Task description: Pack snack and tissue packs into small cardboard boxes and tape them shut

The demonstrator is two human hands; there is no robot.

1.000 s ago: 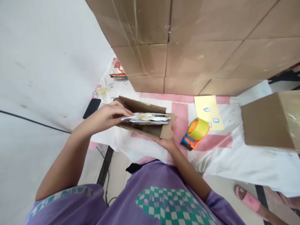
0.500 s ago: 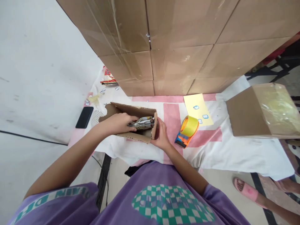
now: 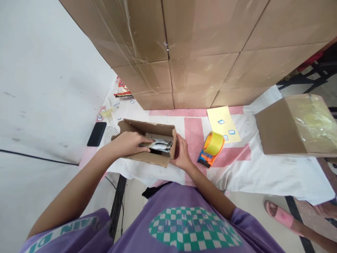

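Observation:
An open-topped cardboard box (image 3: 155,161) lies in front of me on the cloth-covered table. My left hand (image 3: 133,143) reaches into it from the left, its fingers closed on the end of some silvery-white packets (image 3: 161,144). Their print is too small to read. Around the box's right end curls my right hand (image 3: 182,153), thumb near the front and fingers along the outer wall. A tape dispenser (image 3: 207,158) with a yellow roll rests to the right of that hand.
Taped cardboard cartons (image 3: 200,73) form a wall behind the box. A yellow sheet (image 3: 219,114) with small stickers lies right, near a closed carton (image 3: 276,128). At left are a black phone (image 3: 96,134) and a red snack bag (image 3: 121,89). A person's sandalled foot (image 3: 279,212) shows lower right.
The packets have gone lower and flatter inside the box, and their pale side now faces up. My left hand moved down slightly with them. My right hand keeps its place at the box's end.

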